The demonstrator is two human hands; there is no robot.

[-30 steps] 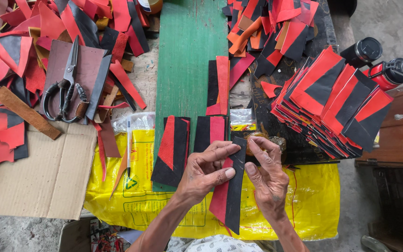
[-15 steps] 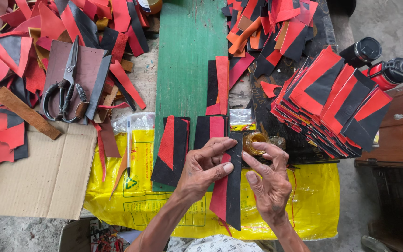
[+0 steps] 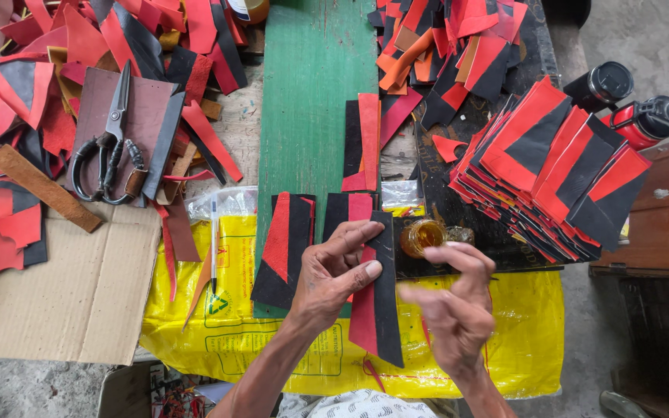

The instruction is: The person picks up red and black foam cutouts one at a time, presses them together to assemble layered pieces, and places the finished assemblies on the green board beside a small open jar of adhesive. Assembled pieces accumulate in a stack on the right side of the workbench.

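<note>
My left hand [image 3: 333, 279] presses down a long red and black leather piece [image 3: 377, 310] that lies on the yellow plastic sheet [image 3: 257, 340]. Its thumb and fingers rest on the piece's upper part. To its right my right hand [image 3: 451, 310] hovers, blurred, with fingers curled; whether it holds something small I cannot tell. Just above that hand sits a small open jar of amber glue [image 3: 421, 234]. Two more red and black pieces [image 3: 284, 251] lie left of the held one.
A green board [image 3: 315, 108] runs up the middle. Stacked red and black pieces [image 3: 551, 170] sit at the right, with two dark bottles [image 3: 629, 101] behind them. Scissors [image 3: 110, 143] lie on scraps at the left, above a cardboard sheet [image 3: 63, 294].
My right hand has come off the leather piece and moved right and down, away from the glue jar. The left hand keeps holding the piece in place.
</note>
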